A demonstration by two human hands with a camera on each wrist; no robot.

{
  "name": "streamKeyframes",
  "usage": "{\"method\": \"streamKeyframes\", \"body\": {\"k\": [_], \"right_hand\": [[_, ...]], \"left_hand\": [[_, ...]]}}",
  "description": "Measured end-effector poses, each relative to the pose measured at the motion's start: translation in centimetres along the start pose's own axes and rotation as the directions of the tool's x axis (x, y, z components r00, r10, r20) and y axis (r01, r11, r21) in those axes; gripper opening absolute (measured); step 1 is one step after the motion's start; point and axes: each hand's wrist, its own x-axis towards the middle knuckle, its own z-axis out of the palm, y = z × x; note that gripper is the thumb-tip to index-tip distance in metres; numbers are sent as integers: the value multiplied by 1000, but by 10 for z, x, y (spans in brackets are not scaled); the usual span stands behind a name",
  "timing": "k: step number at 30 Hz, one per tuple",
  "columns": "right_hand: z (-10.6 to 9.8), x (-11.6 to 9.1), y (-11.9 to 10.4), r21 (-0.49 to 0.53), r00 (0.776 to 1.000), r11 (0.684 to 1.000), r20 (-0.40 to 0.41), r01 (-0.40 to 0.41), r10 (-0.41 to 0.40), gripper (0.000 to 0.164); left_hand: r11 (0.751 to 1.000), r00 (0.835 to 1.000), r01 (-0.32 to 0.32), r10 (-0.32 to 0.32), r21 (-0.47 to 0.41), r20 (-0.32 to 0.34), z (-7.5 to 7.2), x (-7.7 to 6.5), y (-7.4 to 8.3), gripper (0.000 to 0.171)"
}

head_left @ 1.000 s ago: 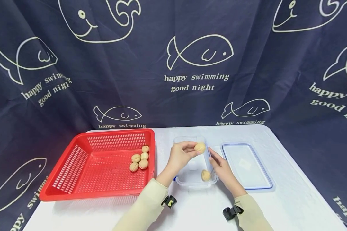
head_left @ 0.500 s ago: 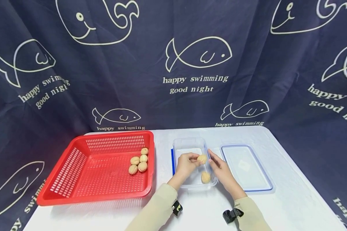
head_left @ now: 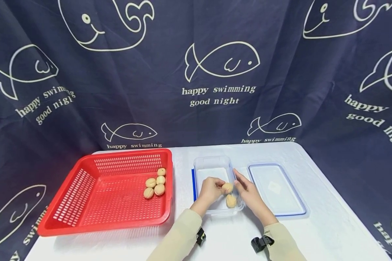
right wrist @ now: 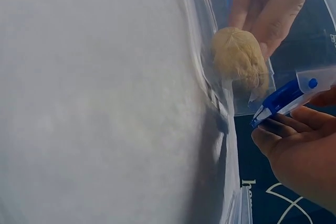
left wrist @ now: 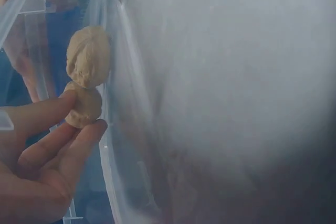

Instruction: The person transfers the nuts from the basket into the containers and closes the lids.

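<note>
Head view: the left hand (head_left: pixel 210 190) pinches a round tan walnut (head_left: pixel 227 187) within a clear rectangular plastic container (head_left: pixel 211 174), just beside a second tan walnut (head_left: pixel 231 201); the right hand (head_left: pixel 250 195), fingers extended, flanks the container's right wall. White bench (head_left: pixel 183 159) separates container and red perforated plastic basket (head_left: pixel 109 203). Left wrist: thumb and fingertips enclose the walnut. Right wrist: the right fingers touch a blue plastic clip (right wrist: pixel 283 98).

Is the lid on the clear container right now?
No, the head view shows the lid lying on the white tabletop, to the right of the open container.
</note>
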Motion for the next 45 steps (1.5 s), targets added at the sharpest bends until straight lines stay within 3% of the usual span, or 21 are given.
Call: {"method": "streamKeyframes", "body": {"k": [8,18,37,45], "right_hand": [[2,-3,1,-59,997,996,-38,67,-70,47],[3,-4,-5,-25,1000,1000,-7,5,-5,48],[-1,-3,-3,-32,1000,999,-13,-1,0,48],[-1,-2,-6,-18,1000,1000,-18,-18,18,47]], "left_hand": [[999,1000,4,-5,54,23,1,-1,-2,20],[998,1000,-1,-1,69,21,3,-2,-8,21],[994,1000,17,-18,108,14,5,-1,1,37],[993,995,-39,49,115,-89,-4,0,9,42]]}}
